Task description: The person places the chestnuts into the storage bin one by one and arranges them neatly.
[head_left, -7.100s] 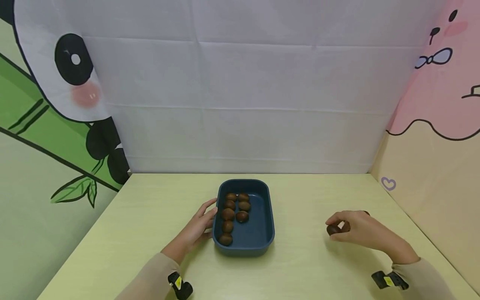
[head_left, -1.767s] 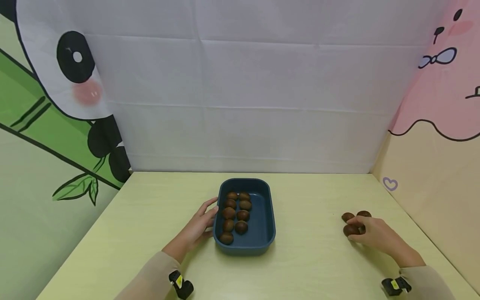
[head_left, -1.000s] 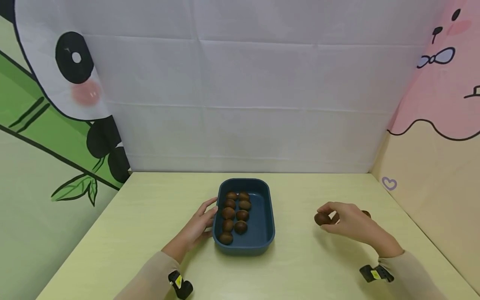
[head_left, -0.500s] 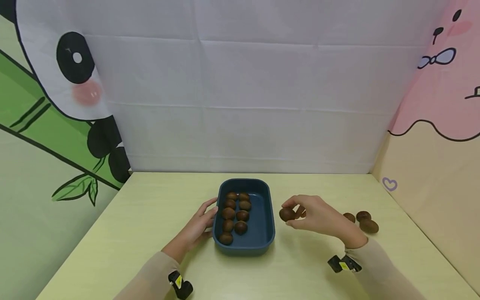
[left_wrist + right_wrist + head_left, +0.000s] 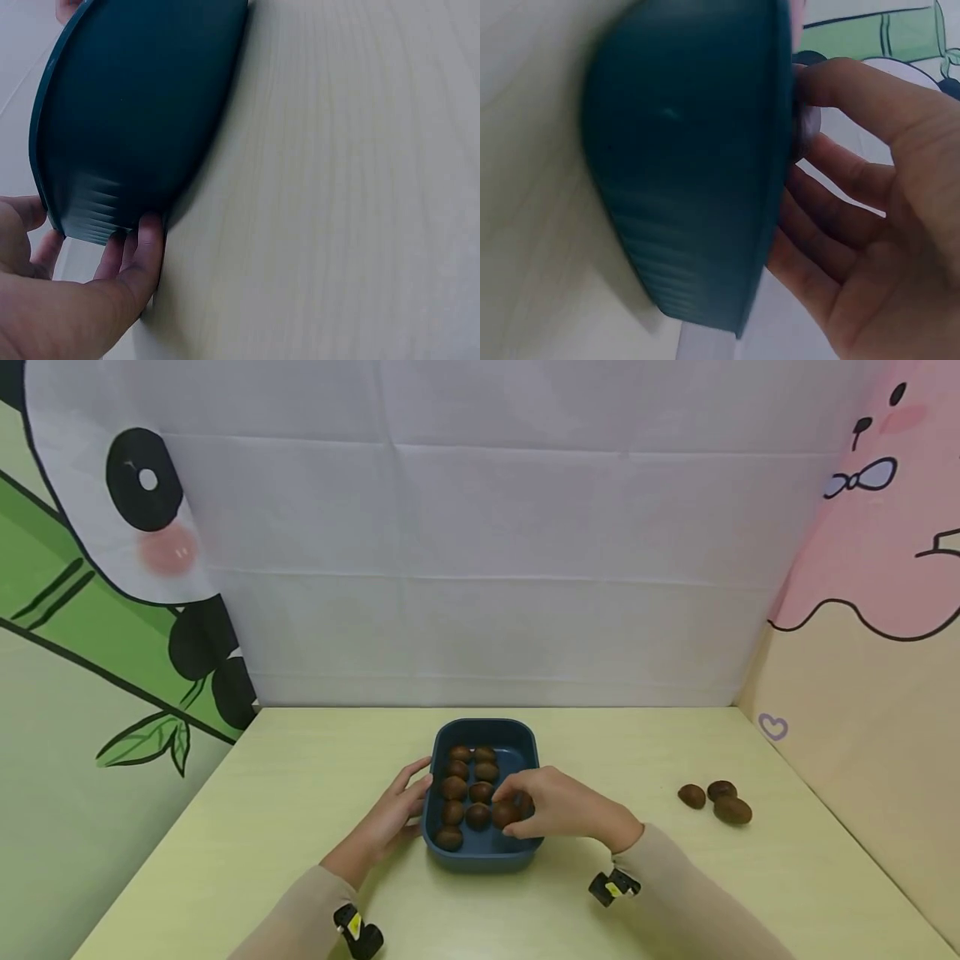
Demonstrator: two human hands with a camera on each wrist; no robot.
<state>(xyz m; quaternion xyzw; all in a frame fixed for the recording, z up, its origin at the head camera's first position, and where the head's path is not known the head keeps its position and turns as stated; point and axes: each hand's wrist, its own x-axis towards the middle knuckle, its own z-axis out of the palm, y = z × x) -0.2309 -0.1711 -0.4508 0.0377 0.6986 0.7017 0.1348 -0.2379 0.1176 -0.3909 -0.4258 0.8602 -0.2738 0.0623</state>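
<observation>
the right hand (image 5: pixel 558 810) pinches a chestnut (image 5: pixel 502 814) low inside the blue tray (image 5: pixel 525 739), beside the second row. best to set it gently in the free spot, while the left hand (image 5: pixel 390 817), fingers relaxed, steadies the tray's wall on the tabletop (image 5: pixel 300 793).

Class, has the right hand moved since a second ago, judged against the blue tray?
Yes. The right hand moved left from near the loose chestnuts to over the tray, holding a chestnut.
</observation>
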